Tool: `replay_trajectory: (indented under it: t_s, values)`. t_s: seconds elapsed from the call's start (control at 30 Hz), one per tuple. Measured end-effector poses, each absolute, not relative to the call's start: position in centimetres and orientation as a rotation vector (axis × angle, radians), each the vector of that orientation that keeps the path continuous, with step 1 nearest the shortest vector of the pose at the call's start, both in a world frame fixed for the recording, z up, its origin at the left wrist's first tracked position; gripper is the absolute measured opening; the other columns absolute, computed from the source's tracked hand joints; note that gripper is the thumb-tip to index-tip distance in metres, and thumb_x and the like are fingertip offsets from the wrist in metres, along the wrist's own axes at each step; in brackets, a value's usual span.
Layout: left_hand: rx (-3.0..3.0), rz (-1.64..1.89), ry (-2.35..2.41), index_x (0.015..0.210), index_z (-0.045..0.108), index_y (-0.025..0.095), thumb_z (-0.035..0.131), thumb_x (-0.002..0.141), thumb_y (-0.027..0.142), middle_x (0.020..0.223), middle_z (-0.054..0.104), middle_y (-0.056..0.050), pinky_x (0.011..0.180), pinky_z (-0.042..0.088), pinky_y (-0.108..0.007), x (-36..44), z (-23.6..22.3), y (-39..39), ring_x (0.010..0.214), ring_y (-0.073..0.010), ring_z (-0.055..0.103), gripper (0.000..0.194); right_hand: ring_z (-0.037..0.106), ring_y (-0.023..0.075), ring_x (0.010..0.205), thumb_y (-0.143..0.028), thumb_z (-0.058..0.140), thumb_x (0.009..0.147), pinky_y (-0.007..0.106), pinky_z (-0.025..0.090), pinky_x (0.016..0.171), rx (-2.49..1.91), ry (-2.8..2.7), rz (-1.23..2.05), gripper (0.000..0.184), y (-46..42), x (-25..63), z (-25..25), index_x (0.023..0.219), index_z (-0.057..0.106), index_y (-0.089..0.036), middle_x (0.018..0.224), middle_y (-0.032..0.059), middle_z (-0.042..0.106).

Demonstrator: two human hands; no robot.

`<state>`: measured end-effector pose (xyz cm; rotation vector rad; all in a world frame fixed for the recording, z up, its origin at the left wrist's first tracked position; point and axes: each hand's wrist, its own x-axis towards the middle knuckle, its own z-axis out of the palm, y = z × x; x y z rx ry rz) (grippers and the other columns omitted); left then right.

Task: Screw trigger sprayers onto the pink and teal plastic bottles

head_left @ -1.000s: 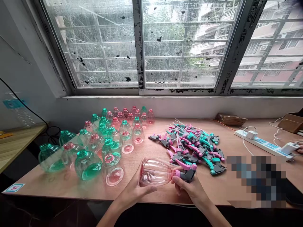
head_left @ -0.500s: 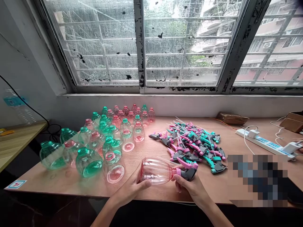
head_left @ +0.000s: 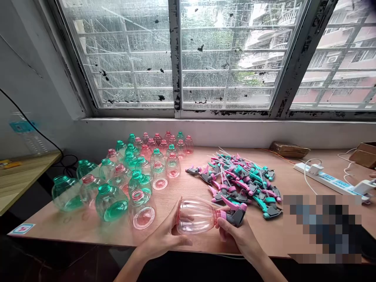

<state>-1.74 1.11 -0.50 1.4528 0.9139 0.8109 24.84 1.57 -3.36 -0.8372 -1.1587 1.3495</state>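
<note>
Window (head_left: 176, 55) across the whole back, three panes in dark flaking frames, white sill below running the width of the view

Table (head_left: 88, 231), light wood, long; near edge runs along the bottom of the view with dark space under it; a second, lower wooden surface (head_left: 20, 176) stands apart at far left with a gap between

Cluster of empty bottles (head_left: 132, 172), green and pink, clear plastic, upright, filling the left half of the table from the wall nearly to the front; nearest ones stand just left of the left hand, with a strip of bare wood between them and the near edge

Heap of spray heads (head_left: 241, 180), pink, teal and grey, tubes sticking out, in the middle of the table; bare wood between heap and bottle cluster, and between heap and wall

Blurred patch (head_left: 323, 223) at the right front of the table, contents not readable

Power strip (head_left: 331, 182), white, lying at an angle on the right, plugs and white cables attached; brown flat object (head_left: 289, 149) near the wall; cardboard box (head_left: 366, 152) at the right border

Pink bottle (head_left: 196, 215), clear, on its side just above the near table edge, base to the left, neck to the right

Spray head (head_left: 233, 213), pink and grey, seated on that neck

Left hand (head_left: 164, 235), fingers curled around the bottle's base end, gripping it

Right hand (head_left: 237, 235), closed around the neck and collar of the spray head

Label (head_left: 22, 229), small, at the table's front left corner
</note>
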Motion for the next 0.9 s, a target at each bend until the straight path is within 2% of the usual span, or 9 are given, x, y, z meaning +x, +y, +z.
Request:
replay_trajectory:
  t_s: [0.07, 0.13, 0.3, 0.4, 0.47, 0.63, 0.77, 0.83, 0.9]
  values:
    - [1.412, 0.798, 0.887, 0.166, 0.002, 0.027, 0.087, 0.077, 0.047, 0.152, 0.053, -0.017, 0.119, 0.033, -0.059, -1.78, -0.40, 1.08, 0.140, -0.0392, 0.048, 0.125, 0.056, 0.0122, 0.046, -0.049, 0.084, 0.083, 0.025, 0.047, 0.048, -0.847, -1.182, 1.335, 0.037, 1.66, 24.83, -3.42, 0.095, 0.067, -0.019, 0.059, -0.0021, 0.067]
    - [1.421, 0.804, 0.885, 0.166, 0.004, 0.025, 0.083, 0.081, 0.049, 0.143, 0.060, -0.017, 0.117, 0.035, -0.057, -1.82, -0.26, 1.06, 0.137, -0.0377, 0.052, 0.118, 0.055, 0.0121, 0.046, -0.049, 0.085, 0.083, 0.025, 0.046, 0.048, -0.859, -1.194, 1.323, 0.037, 1.74, 24.81, -3.42, 0.093, 0.067, -0.018, 0.056, -0.0029, 0.065]
    - [1.498, 0.842, 0.874, 0.165, 0.004, 0.037, 0.085, 0.083, 0.036, 0.168, 0.032, -0.009, 0.126, 0.022, -0.048, -1.75, -0.10, 0.97, 0.156, -0.0326, 0.025, 0.115, 0.058, 0.0127, 0.047, -0.051, 0.084, 0.083, 0.026, 0.047, 0.048, -0.859, -1.158, 1.327, 0.039, 1.67, 24.83, -3.25, 0.096, 0.068, -0.018, 0.069, 0.0012, 0.072]
    - [1.507, 0.827, 0.844, 0.165, -0.007, 0.033, 0.080, 0.088, 0.036, 0.151, 0.054, -0.015, 0.117, 0.036, -0.050, -1.63, -0.25, 0.93, 0.142, -0.0327, 0.048, 0.116, 0.058, 0.0131, 0.047, -0.051, 0.084, 0.083, 0.026, 0.048, 0.047, -0.866, -1.162, 1.319, 0.038, 1.59, 24.85, -3.22, 0.095, 0.068, -0.018, 0.068, 0.0005, 0.070]
    - [1.481, 0.828, 0.828, 0.164, -0.009, 0.033, 0.080, 0.088, 0.037, 0.140, 0.062, -0.014, 0.112, 0.041, -0.050, -1.56, -0.36, 0.92, 0.134, -0.0321, 0.056, 0.118, 0.058, 0.0133, 0.047, -0.049, 0.084, 0.084, 0.027, 0.048, 0.048, -0.862, -1.161, 1.325, 0.037, 1.61, 24.87, -3.27, 0.097, 0.067, -0.018, 0.068, 0.0002, 0.070]
    - [1.392, 0.832, 0.833, 0.165, 0.003, 0.034, 0.091, 0.075, 0.040, 0.147, 0.053, -0.014, 0.116, 0.036, -0.053, -1.65, -0.54, 0.98, 0.142, -0.0348, 0.044, 0.127, 0.058, 0.0138, 0.047, -0.049, 0.084, 0.083, 0.027, 0.048, 0.047, -0.837, -1.156, 1.349, 0.038, 1.70, 24.88, -3.43, 0.099, 0.067, -0.019, 0.069, 0.0014, 0.072]
    - [1.448, 0.843, 0.811, 0.166, 0.006, 0.034, 0.086, 0.082, 0.035, 0.164, 0.034, -0.013, 0.122, 0.030, -0.051, -1.83, -0.59, 0.97, 0.152, -0.0337, 0.032, 0.116, 0.057, 0.0135, 0.045, -0.050, 0.086, 0.082, 0.027, 0.048, 0.047, -0.839, -1.147, 1.336, 0.039, 1.71, 24.92, -3.55, 0.098, 0.068, -0.019, 0.061, -0.0007, 0.069]
    - [1.531, 0.863, 0.812, 0.165, 0.002, 0.037, 0.080, 0.088, 0.031, 0.167, 0.031, -0.011, 0.121, 0.032, -0.048, -1.80, -0.52, 0.93, 0.150, -0.0321, 0.036, 0.111, 0.057, 0.0131, 0.044, -0.050, 0.086, 0.082, 0.026, 0.047, 0.045, -0.835, -1.137, 1.352, 0.039, 1.74, 24.94, -3.63, 0.099, 0.068, -0.019, 0.063, -0.0001, 0.071]
    - [1.578, 0.853, 0.802, 0.164, -0.007, 0.038, 0.074, 0.093, 0.030, 0.161, 0.042, -0.012, 0.115, 0.041, -0.047, -1.70, -0.42, 0.90, 0.140, -0.0308, 0.050, 0.108, 0.057, 0.0127, 0.043, -0.050, 0.086, 0.082, 0.025, 0.046, 0.043, -0.832, -1.135, 1.366, 0.039, 1.78, 24.94, -3.68, 0.098, 0.068, -0.019, 0.066, 0.0008, 0.072]
